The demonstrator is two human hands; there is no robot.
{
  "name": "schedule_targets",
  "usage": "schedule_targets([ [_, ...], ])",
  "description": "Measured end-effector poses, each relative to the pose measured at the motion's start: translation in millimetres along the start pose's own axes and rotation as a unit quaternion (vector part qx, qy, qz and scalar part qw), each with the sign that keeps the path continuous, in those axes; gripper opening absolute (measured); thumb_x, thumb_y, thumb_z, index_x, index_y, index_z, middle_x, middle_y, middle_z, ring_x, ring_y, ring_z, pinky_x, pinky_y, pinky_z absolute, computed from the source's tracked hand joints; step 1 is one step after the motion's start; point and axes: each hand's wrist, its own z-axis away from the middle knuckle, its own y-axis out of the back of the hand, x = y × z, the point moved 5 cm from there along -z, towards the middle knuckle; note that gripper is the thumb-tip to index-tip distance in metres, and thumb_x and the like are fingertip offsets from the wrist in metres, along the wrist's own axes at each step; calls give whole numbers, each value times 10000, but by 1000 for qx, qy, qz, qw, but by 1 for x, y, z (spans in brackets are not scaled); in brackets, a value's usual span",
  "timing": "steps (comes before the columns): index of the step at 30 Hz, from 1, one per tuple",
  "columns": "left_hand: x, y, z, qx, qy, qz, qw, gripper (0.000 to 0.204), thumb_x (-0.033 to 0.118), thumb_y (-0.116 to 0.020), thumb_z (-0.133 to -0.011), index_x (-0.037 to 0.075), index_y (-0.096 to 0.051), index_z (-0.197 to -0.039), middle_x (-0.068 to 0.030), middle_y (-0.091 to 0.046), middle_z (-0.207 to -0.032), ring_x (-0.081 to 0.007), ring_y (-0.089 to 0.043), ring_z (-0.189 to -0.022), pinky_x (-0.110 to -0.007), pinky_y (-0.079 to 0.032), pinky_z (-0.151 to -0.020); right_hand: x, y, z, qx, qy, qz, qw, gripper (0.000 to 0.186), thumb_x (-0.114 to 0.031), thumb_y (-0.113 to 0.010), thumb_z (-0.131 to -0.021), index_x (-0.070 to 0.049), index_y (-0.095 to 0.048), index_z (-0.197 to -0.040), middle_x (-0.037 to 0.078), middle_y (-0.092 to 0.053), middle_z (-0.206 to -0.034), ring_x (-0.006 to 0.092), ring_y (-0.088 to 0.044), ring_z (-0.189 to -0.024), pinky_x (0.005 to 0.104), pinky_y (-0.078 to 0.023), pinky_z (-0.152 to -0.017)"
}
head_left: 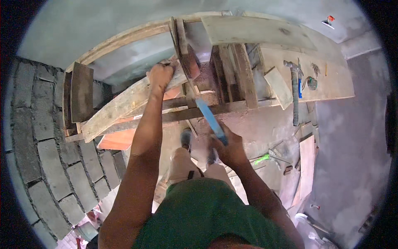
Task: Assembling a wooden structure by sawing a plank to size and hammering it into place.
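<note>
Okay, your right hand (233, 147) grips the blue tool (209, 116), mid-frame; your left hand (161, 76) clenches on the pale board (120, 106), upper left; loose pressure could let it slip.

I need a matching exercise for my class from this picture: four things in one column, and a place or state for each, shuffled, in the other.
Column one
1. Left hand
2. Right hand
3. Hammer
4. Block wall

Column two
A. Grey, along the left side of the picture
B. Wrapped around the blue tool
C. On the plywood surface, its handle sticking out past the edge
D. On the pale board

Right pairs: 1-D, 2-B, 3-C, 4-A
</note>
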Motion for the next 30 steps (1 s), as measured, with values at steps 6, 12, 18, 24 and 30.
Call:
schedule_targets([
  [6,-5,12,2,1,71,87,994,486,512,-615,-832,67,-695,-1011,-246,-669,-1003,-403,-626,-990,-428,-469,-826,-2,20,-14,119,101,-116,981,366,-183,-624,-862,-10,-581,-1181,174,-655,-819,222,-640,-690,361,-520,-654],
  [12,-32,51,40,-34,-165,40,985,949,410,-816,-660,95,-373,-1437,-156,-432,-1415,-346,-420,-1290,-490,-316,-1079,-16,42,-1,104,59,-100,988,407,-134,-545,-894,18,-541,-1272,14,-546,-694,73,-490,-588,258,-429,-539],
  [18,-47,64,72,-56,-91,-199,974,1050,317,-862,-573,102,-329,-1452,-118,-415,-1402,-317,-395,-1283,-566,-285,-1069,-16,22,-15,83,103,-115,985,425,-242,-479,-977,16,-507,-1313,-25,-483,-634,54,-448,-540,240,-374,-491],
  [24,-49,64,73,-58,-81,-168,981,959,307,-814,-638,84,-341,-1442,-134,-415,-1420,-340,-393,-1300,-561,-271,-1078,-17,14,-18,62,53,-160,984,434,-271,-431,-1008,23,-496,-1321,-38,-464,-618,40,-413,-525,226,-339,-474],
  [30,-77,58,-2,-96,-15,222,970,676,484,-607,-825,29,-507,-1315,-216,-563,-1282,-405,-543,-1148,-472,-404,-997,-19,1,-21,51,44,-152,986,309,-277,-472,-995,0,-517,-1123,-4,-498,-615,74,-454,-526,264,-377,-477],
])
